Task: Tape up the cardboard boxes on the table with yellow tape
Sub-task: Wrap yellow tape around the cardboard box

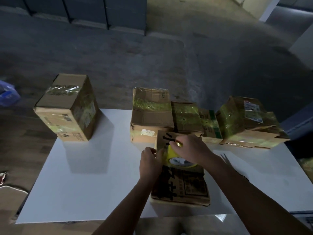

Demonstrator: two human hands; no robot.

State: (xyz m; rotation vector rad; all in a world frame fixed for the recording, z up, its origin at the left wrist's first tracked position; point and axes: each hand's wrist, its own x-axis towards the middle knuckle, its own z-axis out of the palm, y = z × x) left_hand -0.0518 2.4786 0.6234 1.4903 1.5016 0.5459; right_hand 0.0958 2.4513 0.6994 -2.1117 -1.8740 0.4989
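Six brown cardboard boxes on the white rectangular table (pixel 84 184). Five carry bands of yellow-green tape:
- tall box (pixel 67 107), alone at far left, well apart from the rest
- centre-back box (pixel 150 114), small white sticker on its front
- small box (pixel 186 116), touching the centre-back box's right side
- green-striped box (pixel 210 126), next in the row
- large tilted box (pixel 250 122), far right, white label on top

Sixth is the near box (pixel 181 187): flat brown cardboard with heavy black print. It lies front-middle, with its far end just in front of the row.

The yellow tape roll (pixel 176 158) sits on the near box's top face toward the far end, with its white core label facing the camera. The right hand (pixel 191 148) is clamped on the roll from above, fingers curled over its far rim.

The left hand (pixel 150 163) is at the near box's left top edge, fingers curled round the edge and thumb on top. A short glossy strip of tape (pixel 160 154) runs from the roll toward that edge. It's blurred there, so I can't tell if it's stuck down.

Thin metal scissors (pixel 225 157) lie on the table just right of the right forearm, tips apart and pointing away; the handles are mostly hidden by the arm. A blue plastic bag (pixel 8 95) is on the floor at far left. The floor beyond the table is grey concrete (pixel 152 56) and the light is dim.
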